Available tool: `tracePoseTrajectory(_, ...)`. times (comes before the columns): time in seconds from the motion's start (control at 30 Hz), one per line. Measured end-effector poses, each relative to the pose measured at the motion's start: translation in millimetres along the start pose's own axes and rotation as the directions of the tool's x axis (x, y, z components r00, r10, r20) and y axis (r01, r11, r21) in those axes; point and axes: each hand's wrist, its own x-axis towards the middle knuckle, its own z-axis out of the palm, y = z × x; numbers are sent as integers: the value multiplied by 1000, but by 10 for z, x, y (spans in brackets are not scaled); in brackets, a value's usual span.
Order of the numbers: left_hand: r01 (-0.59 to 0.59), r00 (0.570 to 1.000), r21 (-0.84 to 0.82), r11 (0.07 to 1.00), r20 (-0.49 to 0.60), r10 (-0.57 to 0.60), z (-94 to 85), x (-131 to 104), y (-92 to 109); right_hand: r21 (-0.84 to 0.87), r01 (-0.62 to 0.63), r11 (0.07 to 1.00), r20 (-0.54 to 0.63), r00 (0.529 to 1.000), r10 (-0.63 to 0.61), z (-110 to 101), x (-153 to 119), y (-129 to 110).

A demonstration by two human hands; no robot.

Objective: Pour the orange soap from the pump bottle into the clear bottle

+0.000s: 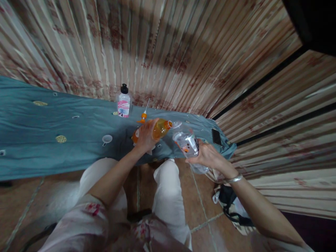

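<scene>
While the left hand (pixel 145 137) grips a tilted orange bottle (pixel 159 128), the right hand (pixel 207 156) clasps a clear bottle (pixel 189 144). A white-capped bottle (pixel 124 102) stands at eleven o'clock.

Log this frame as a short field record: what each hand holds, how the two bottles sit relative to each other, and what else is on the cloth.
left hand: left hand grips orange bottle, tipped on its side
right hand: right hand grips clear bottle, mouth angled toward the orange one
relation: orange bottle's mouth close to a small funnel above the clear bottle; contact unclear
surface: blue cloth
also there: pump bottle, white cap, phone
</scene>
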Motion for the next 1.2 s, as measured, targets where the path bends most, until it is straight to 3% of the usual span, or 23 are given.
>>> tracePoseTrajectory(0.7, 7, 1000, 5, 1000, 24, -7, 6, -26, -13, 140, 59, 988, -60, 997, -51, 122, 0, 50)
tracePoseTrajectory(0.83, 4, 1000, -1, 1000, 14, -4, 9, -34, -5, 109, 56, 992, -90, 995, -46, 88, -2, 70)
tracePoseTrajectory(1.2, 16, 999, -10, 1000, 42, -15, 35, -60, -15, 14, 88, 996, -36, 996, -87, -88, -44, 35)
